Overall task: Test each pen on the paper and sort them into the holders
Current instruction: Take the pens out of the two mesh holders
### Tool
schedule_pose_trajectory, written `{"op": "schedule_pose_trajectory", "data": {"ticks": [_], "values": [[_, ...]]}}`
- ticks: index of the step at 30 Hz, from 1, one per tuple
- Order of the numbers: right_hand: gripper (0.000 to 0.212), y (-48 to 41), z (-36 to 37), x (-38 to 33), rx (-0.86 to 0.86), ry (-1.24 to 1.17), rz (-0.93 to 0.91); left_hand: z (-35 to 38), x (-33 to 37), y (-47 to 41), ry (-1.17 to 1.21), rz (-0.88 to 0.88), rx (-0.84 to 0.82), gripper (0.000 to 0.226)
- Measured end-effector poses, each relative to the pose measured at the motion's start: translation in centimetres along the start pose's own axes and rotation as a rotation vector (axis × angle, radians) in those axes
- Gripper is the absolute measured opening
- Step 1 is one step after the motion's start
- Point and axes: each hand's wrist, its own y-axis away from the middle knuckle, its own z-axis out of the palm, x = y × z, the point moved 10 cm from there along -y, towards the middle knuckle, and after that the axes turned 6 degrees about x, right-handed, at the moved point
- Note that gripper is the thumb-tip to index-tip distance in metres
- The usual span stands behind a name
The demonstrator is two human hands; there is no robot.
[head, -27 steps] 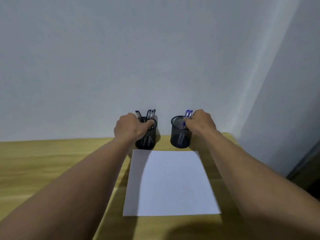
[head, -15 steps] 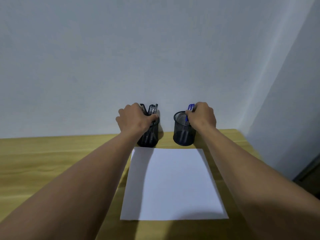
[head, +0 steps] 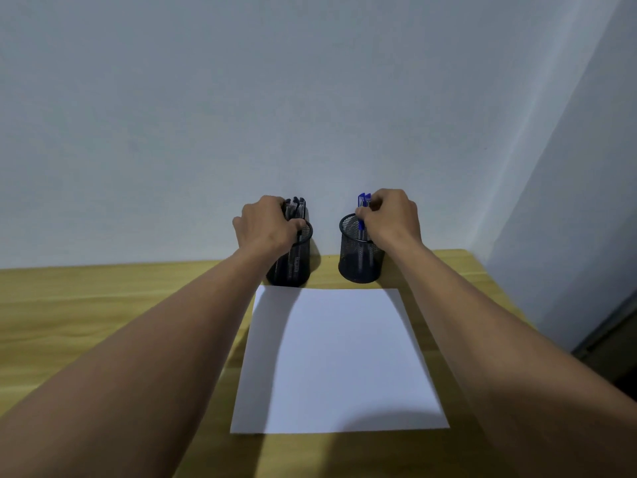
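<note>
Two black mesh holders stand at the back of the wooden table, against the wall. My left hand (head: 267, 225) is curled round the bundle of black pens (head: 296, 208) standing in the left holder (head: 293, 267). My right hand (head: 391, 215) grips the blue pens (head: 362, 201) at the top of the right holder (head: 358, 257). A blank white sheet of paper (head: 339, 360) lies on the table in front of both holders, between my forearms.
The wooden table (head: 103, 305) runs left from the paper; its right edge lies just past the right holder. A pale wall rises directly behind the holders, and a second wall closes the corner on the right.
My view has tilted so the holders sit higher in the frame. Both hands stay on the pens; the blue caps now stick up further above my right hand.
</note>
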Motion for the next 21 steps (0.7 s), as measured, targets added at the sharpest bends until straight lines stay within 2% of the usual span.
{"op": "schedule_pose_trajectory", "data": {"ticks": [6,21], "values": [[0.01,-0.2,-0.1,-0.2,0.004,-0.006,-0.027,0.4,0.8,-0.2,0.004,0.051,-0.034,0.013],[0.01,-0.4,-0.1,-0.5,-0.01,0.031,-0.054,1.6,2.0,-0.3,-0.012,0.151,-0.088,0.017]]}}
